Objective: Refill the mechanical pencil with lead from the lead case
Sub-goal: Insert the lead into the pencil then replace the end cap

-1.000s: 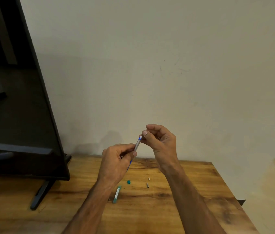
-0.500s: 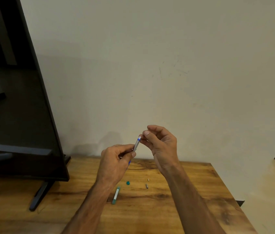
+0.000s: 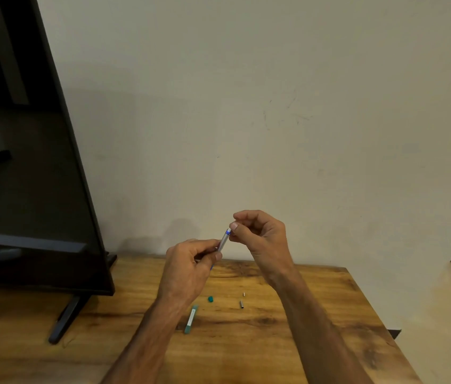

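My left hand (image 3: 188, 268) grips the grey and blue mechanical pencil (image 3: 223, 241) by its lower barrel and holds it tilted above the table, top end up and to the right. My right hand (image 3: 257, 236) pinches thumb and forefinger together right at the pencil's top end, as on a thin lead too fine to make out. The teal lead case (image 3: 191, 318) lies on the wooden table (image 3: 315, 314) below my left wrist, its teal cap (image 3: 211, 299) loose beside it.
A small metal cap (image 3: 241, 304) and a tiny white piece (image 3: 244, 294) lie on the table right of the teal cap. A dark television (image 3: 33, 189) on a stand fills the left. The wall runs behind; the table's right edge drops off.
Both hands keep nearly the same pose. The right fingertips stay at the pencil's top end, and the items on the table have not moved.
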